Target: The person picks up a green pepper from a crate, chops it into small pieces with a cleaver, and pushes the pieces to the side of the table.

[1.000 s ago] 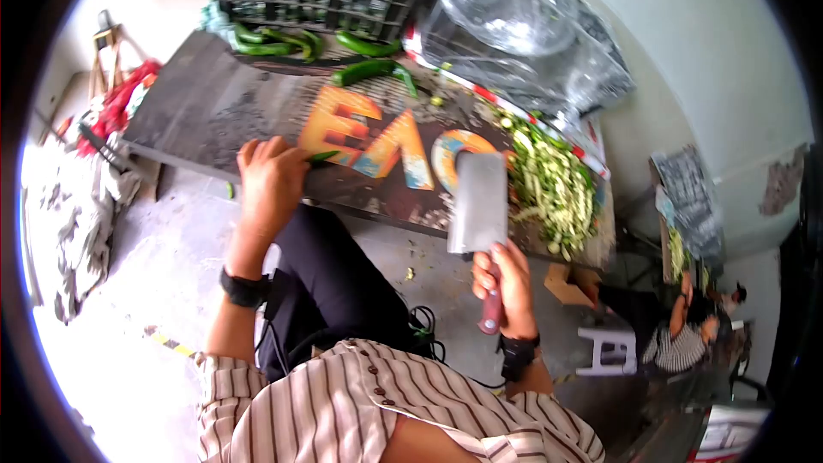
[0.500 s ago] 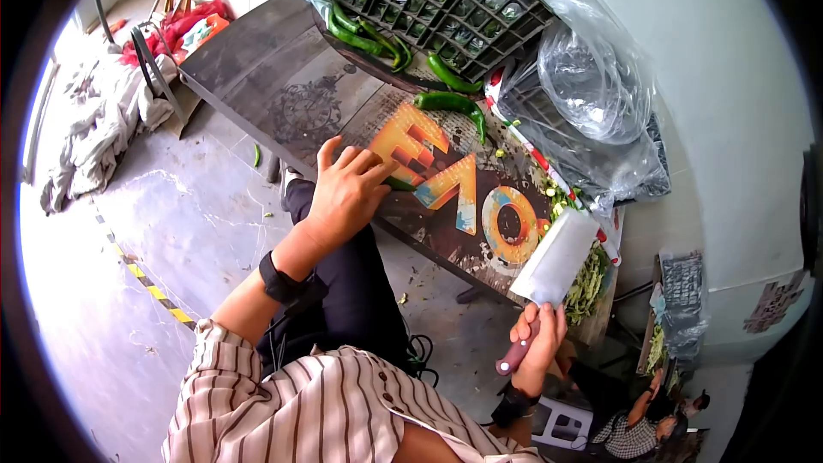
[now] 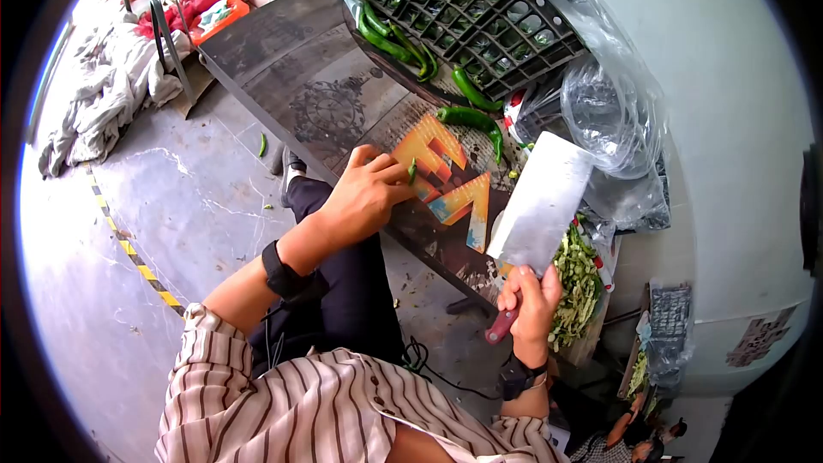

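Note:
My left hand is closed over the near edge of the dark table, fingers bent around a green chili pepper. Only a short end of that pepper shows past the fingertips. In my right hand is the dark red handle of a cleaver. Its broad, wet-looking blade hangs over the right part of the board with the painted letters, hiding part of them. Beyond my hands, a whole green chili pepper lies on the board, and chopped green pieces are heaped to the right of the blade.
A black plastic crate of peppers stands tilted at the back, with several loose peppers before it. Clear plastic bags lie to its right. Cloths are piled on the floor at left. Another person is at lower right.
My right hand has brought the cleaver up and left, across the painted letters. My left hand has shifted slightly right, and the pepper end now points more upward. The view has shifted too.

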A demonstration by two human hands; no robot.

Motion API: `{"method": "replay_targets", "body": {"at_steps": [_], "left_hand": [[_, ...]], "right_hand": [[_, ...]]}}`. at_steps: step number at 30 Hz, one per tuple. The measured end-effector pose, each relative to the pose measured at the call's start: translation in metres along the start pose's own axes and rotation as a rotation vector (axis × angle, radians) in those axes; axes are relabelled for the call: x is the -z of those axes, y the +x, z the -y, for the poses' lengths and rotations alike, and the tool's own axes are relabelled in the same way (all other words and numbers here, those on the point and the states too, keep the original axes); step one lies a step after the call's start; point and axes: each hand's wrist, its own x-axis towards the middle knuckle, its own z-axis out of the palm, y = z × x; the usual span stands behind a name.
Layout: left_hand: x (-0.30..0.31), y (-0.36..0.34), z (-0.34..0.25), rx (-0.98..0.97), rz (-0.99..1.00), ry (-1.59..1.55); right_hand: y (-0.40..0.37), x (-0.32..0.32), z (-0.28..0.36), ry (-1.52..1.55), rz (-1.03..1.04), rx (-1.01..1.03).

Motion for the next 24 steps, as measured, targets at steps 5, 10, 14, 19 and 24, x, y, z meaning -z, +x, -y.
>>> {"method": "replay_targets", "body": {"at_steps": [5, 10, 14, 19, 24], "left_hand": [[0.003, -0.012, -0.011, 0.096, -0.064, -0.02], [-0.004, -0.015, -0.017, 0.165, -0.107, 0.011], [-0.008, -0.016, -0.017, 0.194, -0.119, 0.058], [-0.007, -0.015, -0.017, 0.21, -0.142, 0.081], [-0.005, -0.014, -0.018, 0.218, -0.128, 0.067]], "right_hand": [[0.03, -0.016, 0.006, -0.334, 0.081, -0.007], [0.076, -0.043, 0.017, -0.783, 0.295, 0.268], [0.111, -0.068, 0.018, -0.968, 0.472, 0.562], [0.134, -0.084, 0.014, -1.054, 0.593, 0.563], [0.138, -0.09, 0.019, -1.078, 0.655, 0.545]]}}
